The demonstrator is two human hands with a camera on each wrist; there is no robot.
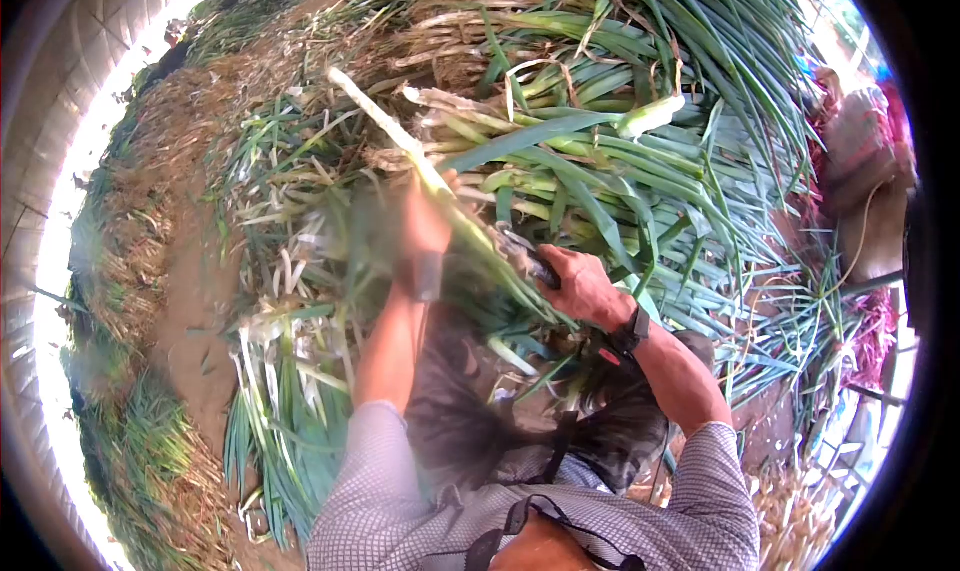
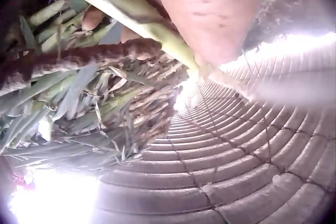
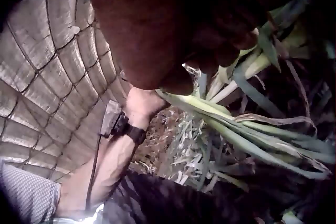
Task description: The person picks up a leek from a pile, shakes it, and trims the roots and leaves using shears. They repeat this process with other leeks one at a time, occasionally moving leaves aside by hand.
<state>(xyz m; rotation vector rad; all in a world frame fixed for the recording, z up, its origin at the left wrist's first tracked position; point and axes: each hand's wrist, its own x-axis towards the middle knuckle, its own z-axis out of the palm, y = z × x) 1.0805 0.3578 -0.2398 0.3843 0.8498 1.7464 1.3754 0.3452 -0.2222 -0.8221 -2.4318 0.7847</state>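
A long pale-and-green stalk (image 1: 430,176) slants across the middle of the head view, its pale root end up and to the left. My left hand (image 1: 425,221), blurred, grips it; in the left wrist view that hand (image 2: 210,14) lies over the stalk (image 2: 131,11). My right hand (image 1: 582,286) curls round a dark tool (image 1: 540,269) beside the stalk's green leaves. A rough brown bar (image 2: 79,62) crosses under the stalk in the left wrist view. In the right wrist view my right hand (image 3: 152,35) is dark, close to the leaves (image 3: 247,129).
Large piles of leafy stalks (image 1: 640,181) lie ahead and to the right. Loose trimmed stalks (image 1: 290,261) and leaves (image 1: 280,441) cover the left side, near bare brown ground (image 1: 195,261). Pink netting (image 1: 875,336) is at the far right.
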